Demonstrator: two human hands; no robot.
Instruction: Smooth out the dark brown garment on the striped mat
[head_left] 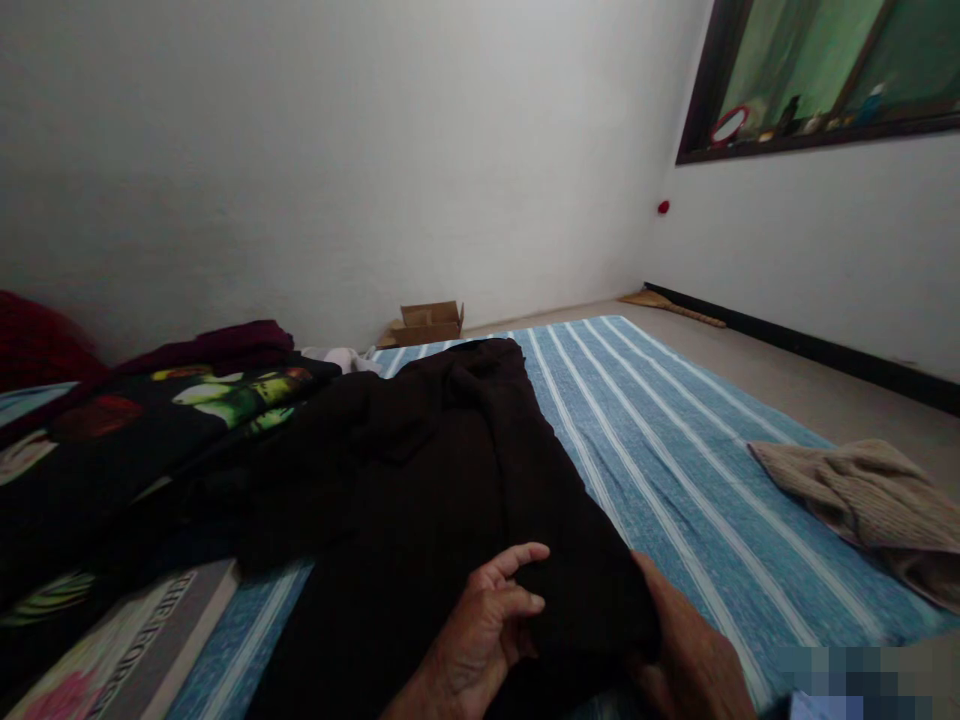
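A black garment (450, 500) lies spread in front of me, with folds and creases toward its far end. I cannot tell exactly what kind of garment it is. My left hand (484, 625) is above its near part, palm turned up, index finger and thumb apart, the other fingers curled, nothing held. At the garment's near right edge, my right hand (690, 635) grips the cloth, with its fingers partly hidden under and behind the fabric. Beneath the garment is a blue sheet with white stripes (675, 455).
A thick book (161, 640) lies at the lower left, near a dark patterned cloth (225, 400) and a maroon cloth (247, 340). A cardboard box (431, 322) stands by the wall. To the right lies a beige ribbed cloth (870, 490).
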